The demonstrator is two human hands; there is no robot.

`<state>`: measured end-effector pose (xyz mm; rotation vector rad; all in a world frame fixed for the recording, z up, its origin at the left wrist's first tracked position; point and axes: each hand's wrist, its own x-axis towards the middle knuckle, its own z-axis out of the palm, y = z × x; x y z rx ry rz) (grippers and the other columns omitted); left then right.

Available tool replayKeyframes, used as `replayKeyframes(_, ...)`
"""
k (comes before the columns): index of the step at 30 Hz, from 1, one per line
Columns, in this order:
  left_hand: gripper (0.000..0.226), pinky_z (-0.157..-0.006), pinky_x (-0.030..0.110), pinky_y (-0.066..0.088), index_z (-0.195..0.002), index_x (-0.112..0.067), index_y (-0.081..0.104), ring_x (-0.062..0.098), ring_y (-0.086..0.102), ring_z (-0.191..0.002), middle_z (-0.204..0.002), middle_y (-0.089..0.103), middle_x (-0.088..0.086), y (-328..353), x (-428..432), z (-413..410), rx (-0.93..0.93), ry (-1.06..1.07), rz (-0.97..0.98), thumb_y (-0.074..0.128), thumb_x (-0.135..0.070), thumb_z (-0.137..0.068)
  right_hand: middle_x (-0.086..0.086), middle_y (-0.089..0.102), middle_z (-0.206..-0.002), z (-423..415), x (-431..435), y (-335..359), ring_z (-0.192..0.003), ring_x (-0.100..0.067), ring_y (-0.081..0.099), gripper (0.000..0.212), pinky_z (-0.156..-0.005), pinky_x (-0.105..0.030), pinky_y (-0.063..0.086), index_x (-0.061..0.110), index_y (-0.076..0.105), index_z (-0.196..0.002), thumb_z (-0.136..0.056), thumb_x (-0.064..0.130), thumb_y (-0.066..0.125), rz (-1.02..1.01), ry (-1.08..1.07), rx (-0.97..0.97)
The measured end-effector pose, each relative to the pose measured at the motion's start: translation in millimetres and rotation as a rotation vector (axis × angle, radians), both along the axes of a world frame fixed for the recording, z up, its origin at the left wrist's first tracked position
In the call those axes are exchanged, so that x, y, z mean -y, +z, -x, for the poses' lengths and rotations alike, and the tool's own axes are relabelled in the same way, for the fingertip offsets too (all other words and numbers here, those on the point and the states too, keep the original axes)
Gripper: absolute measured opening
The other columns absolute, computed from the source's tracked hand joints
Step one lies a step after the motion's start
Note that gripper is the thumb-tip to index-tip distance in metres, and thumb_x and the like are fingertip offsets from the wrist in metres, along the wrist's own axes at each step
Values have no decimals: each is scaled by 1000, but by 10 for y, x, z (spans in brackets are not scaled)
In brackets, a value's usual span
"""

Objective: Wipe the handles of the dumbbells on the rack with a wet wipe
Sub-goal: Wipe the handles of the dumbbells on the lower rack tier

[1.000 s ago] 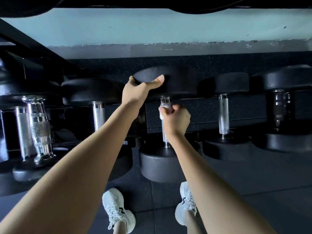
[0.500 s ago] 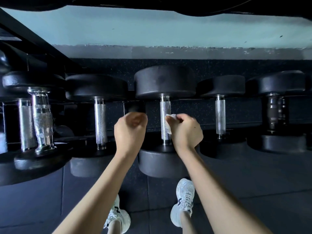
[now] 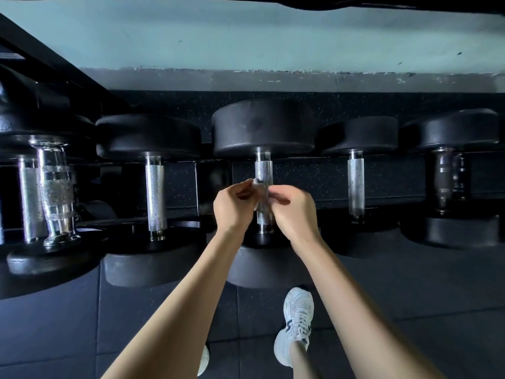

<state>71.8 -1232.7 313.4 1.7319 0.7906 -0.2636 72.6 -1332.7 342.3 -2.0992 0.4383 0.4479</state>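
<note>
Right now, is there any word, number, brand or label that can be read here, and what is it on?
No text can be read.
Dumbbells: no numbers or labels show on the heads.
Shoe: dark side mark, too blurred to read.
Wipe: no print visible.

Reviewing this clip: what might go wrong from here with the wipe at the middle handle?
1. The wipe seems held only by the fingertips of the left hand and right hand in front of the handle. It might slip and drop to the floor.
2. It looks bunched small and is blurred, so a pass may miss part of the knurled grip.
</note>
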Motion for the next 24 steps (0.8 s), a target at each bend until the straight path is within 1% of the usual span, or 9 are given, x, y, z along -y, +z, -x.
replayKeyframes(2, 31, -84, 24, 51, -105, -13, 73, 7, 64, -83, -91, 73, -1, -21, 25, -6, -31, 68, 11, 76, -29, -78, -2, 71, -95, 86, 120, 6, -88, -16, 64, 17, -72, -22, 46, 12, 70, -100, -88, 13, 58, 123, 8, 42)
replayKeyframes(5, 25, -78, 25, 49, -97, -14, 75, 5, 60, -76, -80, 72, -1, -8, 88, -15, -60, 177, 39, 74, -32, -80, -7, 70, -91, 231, 255, -79, -88, -25, 63, 29, -66, -29, 39, 8, 67, -94, -94, 33, 52, 319, 95, 18)
replayKeyframes(7, 26, -72, 19, 47, -101, -12, 74, 4, 58, -76, -83, 71, 1, -8, 118, -16, -72, 214, 62, 67, -32, -86, -13, 70, -87, 304, 271, -160, -87, -33, 62, 42, -70, -36, 41, 3, 66, -86, -96, 38, 47, 339, 31, -23)
replayKeyframes(11, 27, -63, 3, 41, -112, -8, 69, 1, 55, -78, -85, 68, -4, -52, 95, 44, -33, 163, 144, 64, -21, -89, -11, 69, -72, 349, 242, -272, -73, -31, 62, 37, -67, -41, 46, 4, 64, -71, -93, 30, 50, 281, -162, 52)
replayKeyframes(13, 28, -72, 6, 46, -109, -5, 69, 2, 59, -78, -79, 69, -7, -75, 75, 16, -60, 229, 203, 72, -15, -83, -12, 67, -68, 362, 249, -289, -68, -31, 61, 34, -64, -42, 46, 3, 61, -68, -92, 25, 51, 267, -176, 71)
replayKeyframes(15, 30, -84, 19, 51, -105, -4, 71, 7, 61, -79, -67, 67, -13, -80, 73, -59, -102, 295, 235, 77, -13, -77, -12, 65, -64, 375, 245, -291, -65, -31, 60, 35, -61, -42, 46, 1, 58, -65, -90, 23, 48, 247, -187, 84)
replayKeyframes(17, 29, -89, 24, 52, -104, -4, 71, 7, 63, -77, -73, 69, -10, -94, 97, -102, -117, 314, 262, 77, -14, -77, -12, 64, -61, 377, 232, -296, -62, -32, 58, 39, -59, -43, 46, 1, 57, -63, -85, 29, 42, 245, -207, 110)
replayKeyframes(20, 29, -90, 24, 52, -106, -6, 71, 6, 63, -79, -91, 71, 0, -97, 164, -72, -126, 362, 278, 75, -19, -80, -12, 63, -59, 379, 216, -295, -58, -32, 57, 38, -58, -44, 46, 3, 55, -60, -81, 30, 37, 260, -194, 138)
replayKeyframes(24, 27, -83, 24, 52, -100, -14, 74, 6, 66, -78, -91, 74, 0, -110, 262, -135, -88, 425, 177, 76, -31, -78, -12, 63, -60, 390, 225, -276, -58, -32, 56, 39, -58, -45, 46, 2, 56, -61, -79, 30, 34, 262, -175, 145)
